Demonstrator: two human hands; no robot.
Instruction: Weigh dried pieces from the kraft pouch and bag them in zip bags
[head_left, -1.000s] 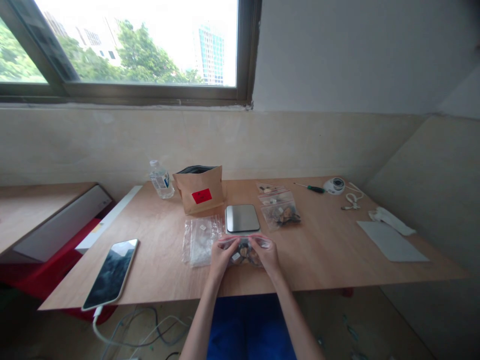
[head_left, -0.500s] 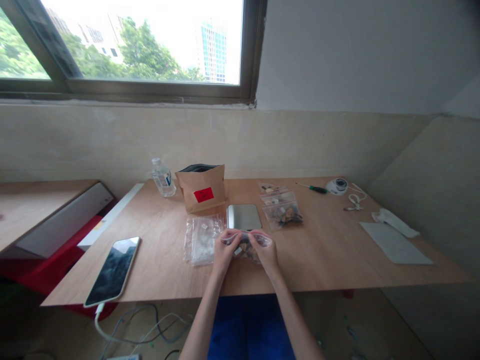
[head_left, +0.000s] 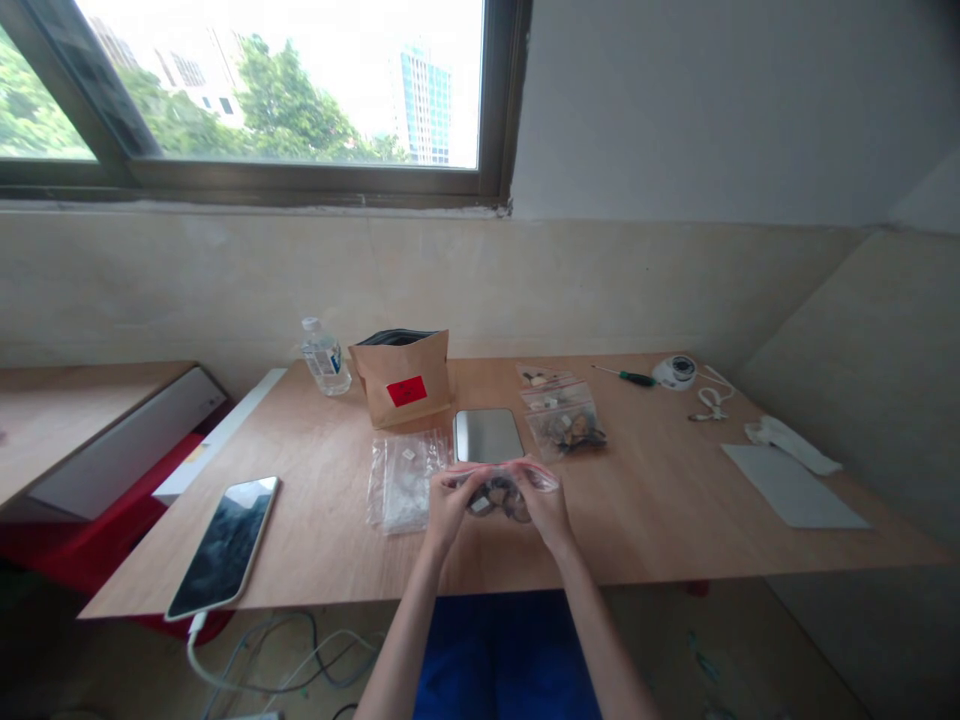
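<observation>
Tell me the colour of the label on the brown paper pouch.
Red. The label sits on the front of the brown paper pouch, clearest in the head view.

Overexposed window [head_left: 262, 90] backlights the dim room; wide-angle edges bend, detail soft.

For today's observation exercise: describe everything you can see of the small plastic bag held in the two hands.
The small plastic bag is clear, with a pinkish strip along its top edge. Dark and pale small pieces show through it. The left hand and right hand grip its top corners, holding it at the table's near edge, just before the scale.
</observation>
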